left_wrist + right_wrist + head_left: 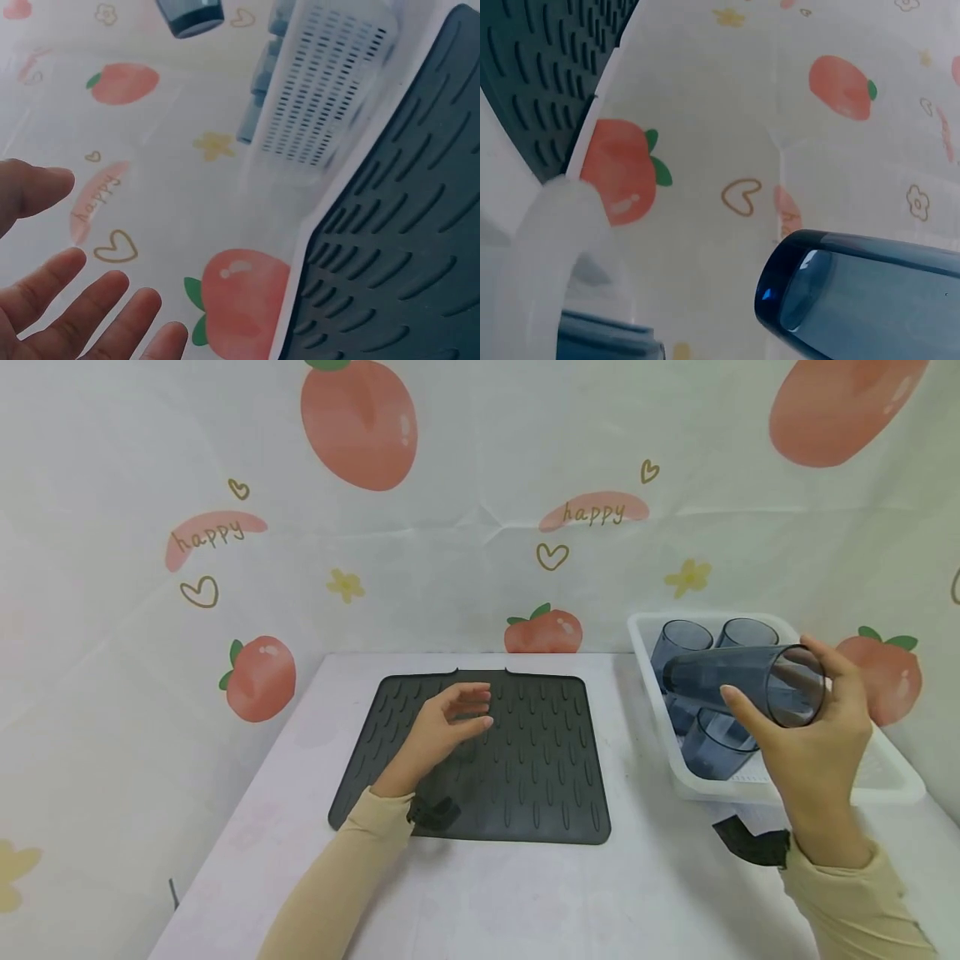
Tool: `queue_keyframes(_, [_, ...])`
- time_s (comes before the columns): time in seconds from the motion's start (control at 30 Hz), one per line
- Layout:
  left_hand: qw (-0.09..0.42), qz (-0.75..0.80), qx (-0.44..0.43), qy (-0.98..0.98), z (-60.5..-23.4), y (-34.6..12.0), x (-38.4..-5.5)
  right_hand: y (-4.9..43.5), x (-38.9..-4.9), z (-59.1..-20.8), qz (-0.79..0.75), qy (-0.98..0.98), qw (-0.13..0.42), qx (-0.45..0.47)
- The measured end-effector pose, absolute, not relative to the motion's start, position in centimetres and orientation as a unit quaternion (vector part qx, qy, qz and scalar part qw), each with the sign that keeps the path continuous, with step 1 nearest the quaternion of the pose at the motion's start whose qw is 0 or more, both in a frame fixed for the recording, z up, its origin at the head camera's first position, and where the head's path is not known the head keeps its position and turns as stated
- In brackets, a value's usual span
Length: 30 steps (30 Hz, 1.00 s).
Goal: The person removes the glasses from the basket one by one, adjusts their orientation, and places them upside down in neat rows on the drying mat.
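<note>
One tabletop strip (637, 810) right of left hand (442, 722), fingers parted above drying mat (540, 768); right hand (821, 747) grips blue tumbler (720, 677); basket (888, 792), other tumblers (714, 753) beneath.

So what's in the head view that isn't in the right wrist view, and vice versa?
Of these, only the head view shows the left hand over the dark drying mat and the right hand gripping a blue tumbler. Only the right wrist view shows outlined flowers on the backdrop. Both show the tumbler, mat and a white basket.
</note>
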<state>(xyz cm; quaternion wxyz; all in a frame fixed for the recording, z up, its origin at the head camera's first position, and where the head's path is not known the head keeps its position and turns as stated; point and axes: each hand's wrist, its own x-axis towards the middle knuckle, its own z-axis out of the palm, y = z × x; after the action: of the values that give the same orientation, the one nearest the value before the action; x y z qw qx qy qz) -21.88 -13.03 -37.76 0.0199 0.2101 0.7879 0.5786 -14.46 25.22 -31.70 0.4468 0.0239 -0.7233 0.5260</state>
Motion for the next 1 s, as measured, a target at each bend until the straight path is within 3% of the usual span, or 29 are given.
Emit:
queue_keyframes(0.23, [0.015,0.581,0.218,0.784,-36.9,-12.9,-21.9,24.2,-14.9,-32.1,0.519,-0.732,0.432,0.087])
queue_keyframes(0.57, [0.030,0.601,0.227,0.766,-35.8,-12.3,-21.9,22.3,-15.0,-32.5,0.550,-0.747,0.367,0.069])
queue_keyframes(1.0, [0.042,0.621,0.245,0.743,-34.7,-10.9,-21.6,19.7,-15.0,-32.8,0.580,-0.738,0.330,0.097])
